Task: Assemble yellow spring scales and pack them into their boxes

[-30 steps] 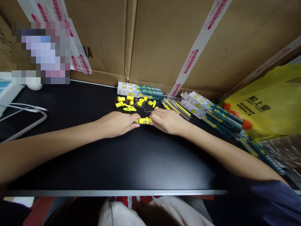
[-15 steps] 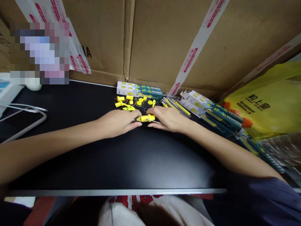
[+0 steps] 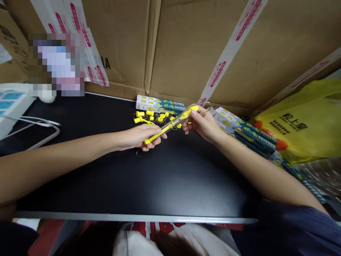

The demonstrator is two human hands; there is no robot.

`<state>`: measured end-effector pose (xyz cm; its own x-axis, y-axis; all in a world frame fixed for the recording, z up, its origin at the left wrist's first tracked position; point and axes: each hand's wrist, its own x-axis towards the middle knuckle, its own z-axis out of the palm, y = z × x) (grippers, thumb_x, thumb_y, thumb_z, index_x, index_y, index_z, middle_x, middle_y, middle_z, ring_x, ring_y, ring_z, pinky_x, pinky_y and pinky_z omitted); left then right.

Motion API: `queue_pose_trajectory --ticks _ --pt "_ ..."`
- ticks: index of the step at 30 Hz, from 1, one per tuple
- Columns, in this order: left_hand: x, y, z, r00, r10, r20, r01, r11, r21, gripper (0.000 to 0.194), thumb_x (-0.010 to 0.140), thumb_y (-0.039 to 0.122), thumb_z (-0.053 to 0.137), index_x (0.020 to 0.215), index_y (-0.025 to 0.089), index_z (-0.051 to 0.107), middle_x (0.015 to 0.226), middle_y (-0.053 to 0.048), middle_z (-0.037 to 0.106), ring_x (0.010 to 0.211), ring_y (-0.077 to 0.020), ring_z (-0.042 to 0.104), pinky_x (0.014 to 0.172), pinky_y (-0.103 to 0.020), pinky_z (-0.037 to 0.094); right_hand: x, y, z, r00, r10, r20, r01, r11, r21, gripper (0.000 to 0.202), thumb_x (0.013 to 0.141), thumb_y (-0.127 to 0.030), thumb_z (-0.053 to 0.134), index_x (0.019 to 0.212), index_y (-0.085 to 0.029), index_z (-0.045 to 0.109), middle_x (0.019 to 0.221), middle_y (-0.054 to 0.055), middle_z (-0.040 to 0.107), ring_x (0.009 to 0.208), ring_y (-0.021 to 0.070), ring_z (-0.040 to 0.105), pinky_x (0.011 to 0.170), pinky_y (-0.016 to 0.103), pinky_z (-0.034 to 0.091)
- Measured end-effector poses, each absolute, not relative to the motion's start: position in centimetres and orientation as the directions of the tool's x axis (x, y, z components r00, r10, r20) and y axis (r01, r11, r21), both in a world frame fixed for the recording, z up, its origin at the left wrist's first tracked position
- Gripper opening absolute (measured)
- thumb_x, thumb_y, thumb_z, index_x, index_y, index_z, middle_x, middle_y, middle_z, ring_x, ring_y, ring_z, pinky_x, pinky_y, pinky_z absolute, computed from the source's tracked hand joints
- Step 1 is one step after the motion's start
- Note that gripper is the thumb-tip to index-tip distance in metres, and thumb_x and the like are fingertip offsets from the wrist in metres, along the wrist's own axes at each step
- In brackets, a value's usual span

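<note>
Spring scale [image 3: 173, 123] between 2 hands.

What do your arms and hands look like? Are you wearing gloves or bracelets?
No gloves: my left hand and right hand are bare, and I see no bracelets or watch on my wrists. My forearms are bare too. A dark navy sleeve shows near my right elbow; at the left, only a dark bit shows, maybe the other sleeve.

L hand [image 3: 141, 135] gripping, R hand [image 3: 205, 124] pinching, arms [image 3: 87, 146] fwd.
</note>
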<state>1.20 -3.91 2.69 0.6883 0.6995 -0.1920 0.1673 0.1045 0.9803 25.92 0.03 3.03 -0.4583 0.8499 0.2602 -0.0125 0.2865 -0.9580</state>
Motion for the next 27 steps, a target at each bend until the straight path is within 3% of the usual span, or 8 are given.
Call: queue_pose_trajectory --ticks 4,11,20,27 --pt "1.2 -4.2 2.3 0.702 0.683 -0.202 0.127 0.159 0.979 0.031 0.094 0.048 0.043 0.099 0.019 0.052 0.071 0.002 0.042 0.049 -0.0044 0.031 0.039 -0.017 0.018 25.4 -0.3 2.4 -0.439 0.878 0.19 -0.028 0.198 -0.98 0.04 0.082 -0.06 0.06 0.087 -0.023 0.045 0.064 -0.005 0.059 0.053 0.0083 0.057 0.046 0.02 0.049" --pt "1.8 -4.5 1.8 0.662 0.724 -0.195 0.078 0.193 0.978 0.028 0.096 0.047 0.043 0.098 0.019 0.049 0.07 0.005 0.038 0.043 -0.0007 0.024 0.038 -0.014 0.015 24.6 -1.0 2.4 -0.405 0.892 0.202 -0.066 0.192 -0.979 0.042 0.083 -0.063 0.056 0.088 -0.024 0.041 0.064 -0.006 0.058 0.053 0.0082 0.056 0.046 0.02 0.048" --pt "2.2 -5.1 2.2 0.611 0.763 -0.211 0.073 0.212 0.975 0.028 0.094 0.041 0.048 0.102 0.014 0.053 0.07 0.0 0.051 0.05 -0.0052 0.043 0.037 -0.014 0.022 24.5 -1.0 2.3 -0.414 0.895 0.169 -0.067 0.154 -0.986 0.045 0.081 -0.064 0.058 0.091 -0.024 0.041 0.069 -0.004 0.061 0.056 0.0101 0.06 0.047 0.022 0.051" --pt "2.1 -4.6 2.0 0.587 0.792 -0.167 0.157 0.091 0.983 0.03 0.093 0.043 0.047 0.099 0.014 0.055 0.069 0.001 0.049 0.049 -0.0048 0.042 0.036 -0.014 0.021 24.7 -1.1 3.2 -0.368 0.902 0.227 -0.032 0.232 -0.972 0.052 0.083 -0.073 0.044 0.094 -0.022 0.051 0.064 -0.003 0.059 0.051 0.011 0.058 0.044 0.023 0.048"
